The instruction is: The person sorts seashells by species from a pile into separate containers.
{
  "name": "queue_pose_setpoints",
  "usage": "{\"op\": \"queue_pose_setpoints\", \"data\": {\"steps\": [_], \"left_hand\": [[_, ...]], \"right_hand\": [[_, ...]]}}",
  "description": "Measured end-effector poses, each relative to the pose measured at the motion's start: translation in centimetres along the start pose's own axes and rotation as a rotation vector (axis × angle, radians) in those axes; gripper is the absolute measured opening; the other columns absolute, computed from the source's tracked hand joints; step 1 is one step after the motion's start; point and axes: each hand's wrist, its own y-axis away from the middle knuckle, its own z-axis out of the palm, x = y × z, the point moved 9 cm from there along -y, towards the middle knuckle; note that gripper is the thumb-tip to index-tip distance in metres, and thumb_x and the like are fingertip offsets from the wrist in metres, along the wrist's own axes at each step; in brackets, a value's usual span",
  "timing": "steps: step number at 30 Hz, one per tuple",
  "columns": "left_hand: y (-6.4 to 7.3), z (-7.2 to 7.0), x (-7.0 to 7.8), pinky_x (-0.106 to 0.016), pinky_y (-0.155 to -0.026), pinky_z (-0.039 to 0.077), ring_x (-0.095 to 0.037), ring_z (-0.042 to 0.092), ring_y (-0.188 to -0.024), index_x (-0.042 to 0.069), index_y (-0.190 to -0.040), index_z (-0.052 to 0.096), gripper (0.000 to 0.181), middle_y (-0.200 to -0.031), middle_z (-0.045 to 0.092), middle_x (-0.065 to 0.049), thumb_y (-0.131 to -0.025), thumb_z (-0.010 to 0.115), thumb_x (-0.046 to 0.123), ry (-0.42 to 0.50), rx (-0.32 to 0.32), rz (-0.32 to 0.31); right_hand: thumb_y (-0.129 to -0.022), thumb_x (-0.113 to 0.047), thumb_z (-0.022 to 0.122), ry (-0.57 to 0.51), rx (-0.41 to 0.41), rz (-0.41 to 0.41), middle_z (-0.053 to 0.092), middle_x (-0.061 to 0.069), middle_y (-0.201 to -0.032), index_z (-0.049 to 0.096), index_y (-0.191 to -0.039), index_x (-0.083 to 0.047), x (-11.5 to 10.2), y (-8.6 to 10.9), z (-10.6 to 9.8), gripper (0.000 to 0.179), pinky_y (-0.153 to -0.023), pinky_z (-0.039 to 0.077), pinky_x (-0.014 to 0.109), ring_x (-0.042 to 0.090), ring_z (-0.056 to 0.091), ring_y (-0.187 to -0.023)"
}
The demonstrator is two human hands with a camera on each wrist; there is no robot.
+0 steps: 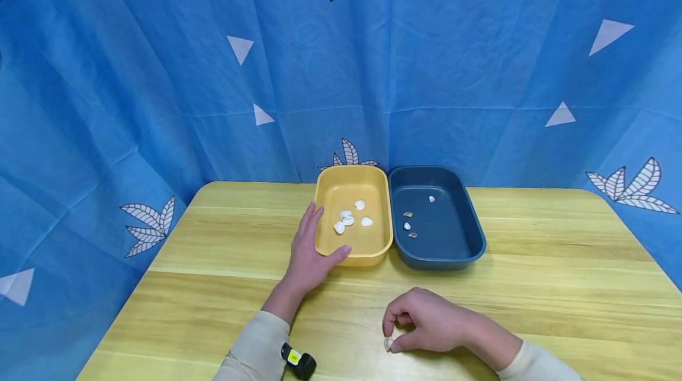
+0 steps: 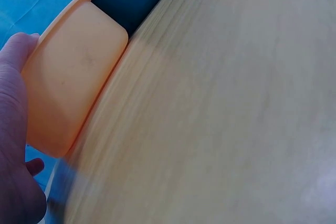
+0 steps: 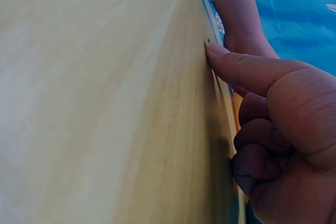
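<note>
My right hand (image 1: 426, 322) is low over the table in the head view, pinching a small pale seashell (image 1: 388, 344) between thumb and curled index finger. In the right wrist view that shell is mostly hidden behind the thumb (image 3: 247, 66). With fingers spread and fairly straight, my left hand (image 1: 309, 257) rests against the near left corner of a yellow tray (image 1: 354, 260). Its thumb lies on the front rim, its fingers along the left side. Several white seashells (image 1: 348, 220) lie in the yellow tray. A dark blue tray (image 1: 442, 264) holds several smaller shells, brownish and white.
Both trays stand side by side at the back of the wooden table (image 1: 554, 262), close to a blue patterned curtain (image 1: 453, 67). A black device with a yellow label (image 1: 299, 362) is strapped to the left wrist.
</note>
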Motion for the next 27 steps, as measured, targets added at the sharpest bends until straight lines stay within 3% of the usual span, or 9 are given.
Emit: {"op": "queue_pose_setpoints", "data": {"steps": [13, 23, 27], "left_hand": [[0.0, 0.1, -0.2, -0.06, -0.112, 0.017, -0.027, 0.017, -0.147, 0.026, -0.158, 0.029, 0.096, -0.165, 0.009, 0.011, -0.08, 0.08, 0.048, -0.01, -0.011, -0.021], [0.0, 0.1, -0.3, -0.062, -0.112, 0.017, -0.029, 0.018, -0.147, 0.022, -0.158, 0.029, 0.097, -0.165, 0.009, 0.012, -0.08, 0.079, 0.049, -0.025, -0.006, -0.017], [0.0, 0.1, -0.2, -0.061, -0.112, 0.018, -0.029, 0.018, -0.147, 0.022, -0.158, 0.029, 0.096, -0.165, 0.01, 0.009, -0.08, 0.079, 0.049, -0.023, -0.003, -0.007]], "right_hand": [[-0.084, -0.031, 0.082, -0.028, 0.013, 0.029, 0.038, -0.019, -0.063, 0.067, -0.086, -0.029, 0.0, 0.4, -0.5, 0.015, -0.057, 0.034, 0.015, -0.004, 0.036, -0.059], [-0.082, -0.028, 0.083, -0.006, 0.068, 0.107, 0.042, -0.017, -0.062, 0.068, -0.086, -0.032, -0.6, 1.2, -2.3, 0.016, -0.057, 0.036, 0.018, -0.002, 0.038, -0.059], [-0.082, -0.026, 0.083, 0.005, 0.102, 0.092, 0.037, -0.016, -0.061, 0.068, -0.086, -0.031, -1.3, 1.4, -3.7, 0.017, -0.054, 0.033, 0.017, -0.002, 0.032, -0.055]]}}
